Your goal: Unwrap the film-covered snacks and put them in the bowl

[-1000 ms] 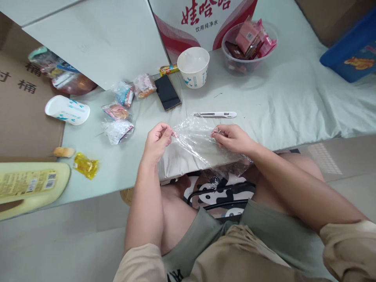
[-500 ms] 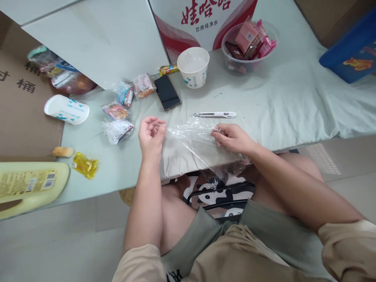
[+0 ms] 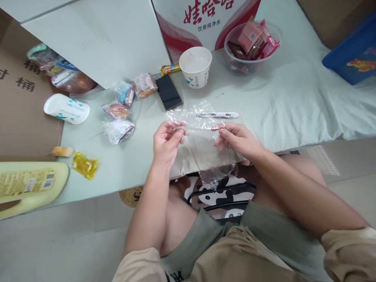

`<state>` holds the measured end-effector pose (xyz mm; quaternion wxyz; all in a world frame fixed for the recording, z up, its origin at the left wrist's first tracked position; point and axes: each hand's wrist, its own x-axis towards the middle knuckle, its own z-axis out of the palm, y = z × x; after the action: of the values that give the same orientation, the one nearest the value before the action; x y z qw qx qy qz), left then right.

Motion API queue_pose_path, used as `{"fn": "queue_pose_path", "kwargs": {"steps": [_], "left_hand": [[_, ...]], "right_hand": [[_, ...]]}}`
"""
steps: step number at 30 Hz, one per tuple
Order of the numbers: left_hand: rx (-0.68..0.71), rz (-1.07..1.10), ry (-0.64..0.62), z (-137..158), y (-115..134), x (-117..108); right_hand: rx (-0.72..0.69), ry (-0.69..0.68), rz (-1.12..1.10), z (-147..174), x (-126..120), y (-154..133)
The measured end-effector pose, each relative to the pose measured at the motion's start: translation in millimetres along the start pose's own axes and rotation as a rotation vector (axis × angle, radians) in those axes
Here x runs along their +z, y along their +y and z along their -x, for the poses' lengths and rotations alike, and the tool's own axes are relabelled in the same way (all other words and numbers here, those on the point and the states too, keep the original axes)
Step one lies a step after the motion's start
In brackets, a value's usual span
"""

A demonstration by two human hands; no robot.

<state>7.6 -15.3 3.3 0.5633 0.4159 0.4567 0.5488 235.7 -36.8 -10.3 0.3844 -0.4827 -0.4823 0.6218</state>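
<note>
A clear plastic bag (image 3: 202,124) is stretched between my two hands above the table's front edge, its lower part hanging toward my lap. My left hand (image 3: 168,141) pinches the bag's left side between thumb and fingers. On the opposite side my right hand (image 3: 235,136) grips the film, thumb on top and fingers beneath. Just behind the bag lies a white utility knife (image 3: 221,115), its left end seen through the plastic. A dark phone (image 3: 169,92) rests beyond my left hand, beside a white paper cup (image 3: 196,67) standing upright.
Several wrapped snacks (image 3: 119,131) lie left of the phone. A tipped paper cup (image 3: 67,109), a yellow wrapper (image 3: 85,165) and a pale yellow bottle (image 3: 32,188) occupy the left end. Behind stand a white carton (image 3: 202,27) and a plastic bowl (image 3: 252,62) of packets; a blue container (image 3: 352,51) is far right.
My left hand has moved right, closer to my right hand, which stays nearly in place. The bag's top edge now spreads up over part of the knife.
</note>
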Motion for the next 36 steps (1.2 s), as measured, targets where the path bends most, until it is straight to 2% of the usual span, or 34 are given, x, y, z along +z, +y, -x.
{"fn": "queue_pose_path", "kwargs": {"steps": [2, 3, 5, 7, 8, 11, 14, 17, 20, 25, 28, 32, 36], "left_hand": [[0.028, 0.070, -0.039, 1, 1, -2], [-0.013, 0.097, -0.088, 3, 0, -2], [-0.171, 0.075, -0.229, 5, -6, 2], [-0.314, -0.051, -0.354, 7, -15, 8], [-0.344, -0.130, -0.380, 7, -19, 10], [-0.261, -0.332, -0.311, 6, -26, 12], [-0.192, -0.405, -0.225, 3, -23, 11], [-0.234, -0.347, -0.219, 1, -13, 9], [-0.260, -0.246, -0.235, 1, -2, 5], [-0.277, -0.062, -0.286, 4, 5, -6], [-0.278, -0.037, -0.236, 1, 3, -7], [-0.355, -0.073, -0.192, -9, 0, -3], [-0.319, -0.063, -0.019, -16, -1, 1]], "right_hand": [[-0.014, -0.021, -0.010, 1, 1, 1], [-0.021, -0.007, -0.015, 1, 3, 1], [-0.026, 0.058, -0.025, -1, 5, 2], [-0.026, 0.112, -0.039, -2, 7, 2], [-0.030, 0.122, -0.043, -3, 7, 2], [-0.064, 0.088, 0.007, -2, 4, 2], [-0.091, 0.023, 0.091, 2, 1, 2], [-0.071, 0.020, 0.104, 4, 1, 0], [-0.052, 0.099, 0.078, 5, 3, -3], [-0.114, 0.118, -0.115, 3, 5, -1], [-0.136, 0.168, -0.183, -2, 4, 4], [-0.131, 0.298, -0.061, -8, 1, 7], [-0.119, 0.336, 0.098, -5, -3, 7]]}}
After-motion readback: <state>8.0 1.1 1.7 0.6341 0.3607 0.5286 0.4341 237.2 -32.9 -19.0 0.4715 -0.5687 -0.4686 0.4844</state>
